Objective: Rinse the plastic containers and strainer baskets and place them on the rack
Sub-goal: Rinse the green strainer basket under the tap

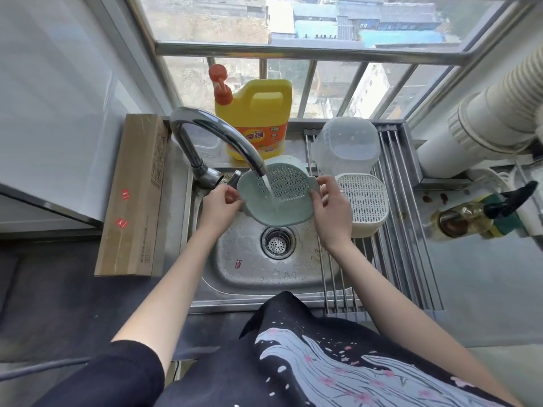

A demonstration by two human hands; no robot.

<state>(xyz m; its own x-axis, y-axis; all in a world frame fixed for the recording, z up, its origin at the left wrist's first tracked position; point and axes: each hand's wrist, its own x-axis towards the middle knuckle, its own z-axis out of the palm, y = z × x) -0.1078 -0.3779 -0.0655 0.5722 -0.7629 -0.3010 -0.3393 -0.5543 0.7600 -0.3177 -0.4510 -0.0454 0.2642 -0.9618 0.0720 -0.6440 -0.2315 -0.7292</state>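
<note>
Both hands pinch a green strainer basket (pixel 277 195) under running tap water — left hand (pixel 219 205) and right hand (pixel 332 211) on opposite rims. Likely light, stiff, slippery — grip the rim.

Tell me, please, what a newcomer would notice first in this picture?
The green strainer under the running tap, held over the sink by the left hand and right hand. Behind stands a yellow jug; on the rack to the right sit a clear container and a white basket.
</note>
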